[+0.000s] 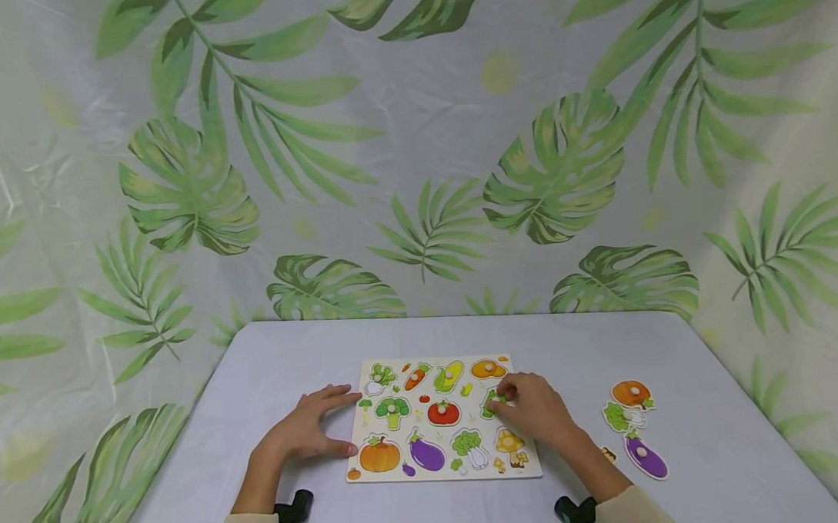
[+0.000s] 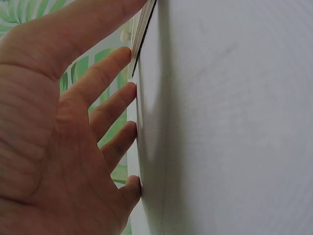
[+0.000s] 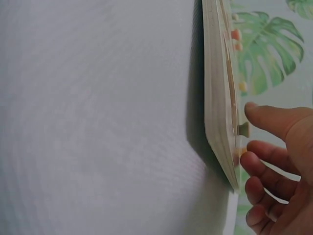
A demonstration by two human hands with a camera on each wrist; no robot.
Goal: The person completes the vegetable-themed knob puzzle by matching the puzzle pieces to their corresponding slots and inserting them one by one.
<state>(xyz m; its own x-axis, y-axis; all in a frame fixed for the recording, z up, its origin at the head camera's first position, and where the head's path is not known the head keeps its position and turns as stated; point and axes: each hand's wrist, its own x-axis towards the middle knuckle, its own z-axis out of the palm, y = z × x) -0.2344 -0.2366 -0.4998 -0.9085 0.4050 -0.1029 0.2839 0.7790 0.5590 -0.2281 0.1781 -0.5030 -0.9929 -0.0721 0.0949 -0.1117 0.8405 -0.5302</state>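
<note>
Head view shows a puzzle board (image 1: 471, 413); the left hand (image 1: 307, 428) touches its nine o'clock edge with spread fingers. Right hand (image 1: 535, 407) is at the green piece (image 1: 488, 400), toward the board's three o'clock; its thumb and fingers are apart near the knob (image 3: 244, 129). Loose eggplant piece (image 1: 646, 455) lies beyond, near four o'clock.

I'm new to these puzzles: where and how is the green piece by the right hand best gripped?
Probably by its knob, pinched from opposite sides, coming from above and the right, where the right hand is. The knob stands up from the board, while the green piece itself seems to lie flat, leaving little edge to pinch.
</note>
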